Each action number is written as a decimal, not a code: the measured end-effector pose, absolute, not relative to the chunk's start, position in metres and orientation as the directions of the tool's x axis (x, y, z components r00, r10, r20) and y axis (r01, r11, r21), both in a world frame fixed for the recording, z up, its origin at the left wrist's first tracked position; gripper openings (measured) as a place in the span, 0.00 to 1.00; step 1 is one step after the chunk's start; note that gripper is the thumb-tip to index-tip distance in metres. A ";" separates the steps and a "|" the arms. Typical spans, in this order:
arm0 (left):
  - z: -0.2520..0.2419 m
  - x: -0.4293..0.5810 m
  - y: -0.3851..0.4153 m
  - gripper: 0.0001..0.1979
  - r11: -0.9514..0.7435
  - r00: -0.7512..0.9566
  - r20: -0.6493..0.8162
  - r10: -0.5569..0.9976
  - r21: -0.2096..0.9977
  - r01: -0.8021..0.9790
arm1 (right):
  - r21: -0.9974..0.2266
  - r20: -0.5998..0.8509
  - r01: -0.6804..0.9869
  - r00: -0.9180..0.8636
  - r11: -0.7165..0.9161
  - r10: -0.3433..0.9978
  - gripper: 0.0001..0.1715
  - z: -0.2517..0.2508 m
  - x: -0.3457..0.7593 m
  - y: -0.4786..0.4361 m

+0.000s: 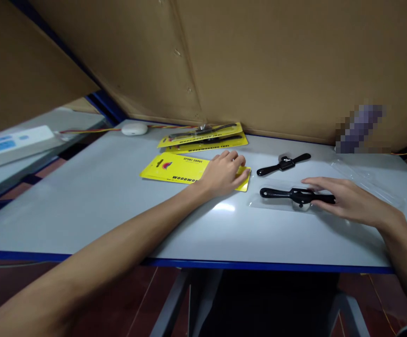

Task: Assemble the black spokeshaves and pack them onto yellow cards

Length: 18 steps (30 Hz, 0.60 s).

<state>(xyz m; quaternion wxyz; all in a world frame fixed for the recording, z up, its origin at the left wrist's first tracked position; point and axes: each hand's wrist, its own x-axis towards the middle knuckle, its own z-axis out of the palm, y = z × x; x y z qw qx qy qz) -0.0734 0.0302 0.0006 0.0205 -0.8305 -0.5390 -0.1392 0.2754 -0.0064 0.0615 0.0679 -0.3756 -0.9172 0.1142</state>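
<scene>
My left hand (222,172) is over the right end of a yellow backing card (164,169) printed "SPOKE SHAVE", its fingers bent around that end and the fingertips partly hidden. With my right hand (354,201) I grip the right handle of a black spokeshave (301,196); the thumb is on the near side and the fingers on the far side. Under this tool lies a clear plastic blister (259,203). Just beyond it, a second black spokeshave (285,163) rests loose on the table, apart from both hands.
Yellow-carded spokeshaves (203,138) are stacked at the back of the table (94,201). Another clear plastic shell (368,180) sits beyond my right hand. A white oval device (134,129) with a cable stands back left, a power strip (13,147) farther left. Cardboard walls (277,65) enclose the back.
</scene>
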 end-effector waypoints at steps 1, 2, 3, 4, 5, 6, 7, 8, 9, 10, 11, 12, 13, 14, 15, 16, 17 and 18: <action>0.000 -0.074 0.030 0.19 -0.419 0.381 0.254 0.889 0.114 0.901 | -0.261 0.055 0.664 -0.714 0.701 0.698 0.28 0.061 0.274 -0.006; 0.000 -0.074 0.030 0.20 -0.421 0.384 0.253 0.888 0.111 0.900 | -0.262 0.071 0.654 -0.721 0.710 0.690 0.28 0.061 0.273 -0.006; 0.000 -0.075 0.030 0.20 -0.424 0.387 0.254 0.886 0.108 0.899 | -0.262 0.085 0.645 -0.726 0.718 0.682 0.27 0.061 0.272 -0.006; 0.000 -0.075 0.031 0.21 -0.428 0.391 0.257 0.884 0.106 0.897 | -0.258 0.094 0.639 -0.730 0.725 0.677 0.25 0.061 0.271 -0.006; 0.000 -0.076 0.031 0.21 -0.433 0.394 0.265 0.880 0.108 0.895 | -0.250 0.095 0.637 -0.733 0.729 0.673 0.23 0.061 0.269 -0.007; -0.001 -0.076 0.032 0.22 -0.438 0.395 0.278 0.876 0.113 0.892 | -0.241 0.088 0.638 -0.736 0.731 0.672 0.21 0.061 0.268 -0.007; -0.001 -0.077 0.032 0.22 -0.444 0.394 0.296 0.870 0.122 0.888 | -0.232 0.075 0.642 -0.737 0.731 0.671 0.19 0.061 0.267 -0.007; -0.001 -0.077 0.033 0.22 -0.450 0.392 0.317 0.864 0.134 0.883 | -0.225 0.059 0.648 -0.736 0.727 0.674 0.18 0.062 0.266 -0.008; -0.001 -0.078 0.033 0.22 -0.457 0.390 0.337 0.857 0.147 0.877 | -0.221 0.043 0.657 -0.732 0.721 0.680 0.18 0.061 0.266 -0.008; -0.001 -0.078 0.033 0.22 -0.467 0.390 0.357 0.849 0.160 0.870 | -0.218 0.033 0.667 -0.725 0.713 0.688 0.20 0.060 0.266 -0.008; -0.001 -0.079 0.033 0.22 -0.478 0.389 0.378 0.840 0.174 0.861 | -0.215 0.032 0.678 -0.715 0.703 0.699 0.22 0.059 0.266 -0.007; 0.000 -0.079 0.032 0.22 -0.489 0.387 0.404 0.829 0.188 0.851 | -0.213 0.038 0.689 -0.703 0.693 0.711 0.25 0.057 0.266 -0.006; 0.001 -0.079 0.032 0.22 -0.504 0.383 0.437 0.814 0.202 0.840 | -0.215 0.046 0.698 -0.691 0.683 0.721 0.28 0.055 0.266 -0.005; 0.002 -0.079 0.030 0.22 -0.524 0.381 0.476 0.793 0.211 0.825 | -0.220 0.051 0.705 -0.682 0.674 0.730 0.30 0.052 0.267 -0.003; 0.003 -0.078 0.028 0.21 -0.550 0.383 0.520 0.763 0.212 0.808 | -0.232 0.058 0.707 -0.676 0.668 0.735 0.31 0.049 0.267 0.000; 0.005 -0.077 0.026 0.20 -0.582 0.393 0.563 0.727 0.200 0.788 | -0.249 0.063 0.707 -0.670 0.662 0.739 0.31 0.047 0.267 0.002; 0.006 -0.075 0.024 0.19 -0.619 0.416 0.599 0.684 0.175 0.765 | -0.270 0.067 0.701 -0.669 0.659 0.740 0.30 0.044 0.267 0.005; 0.008 -0.073 0.021 0.18 -0.663 0.454 0.627 0.633 0.136 0.736 | -0.293 0.073 0.691 -0.673 0.660 0.736 0.30 0.042 0.267 0.007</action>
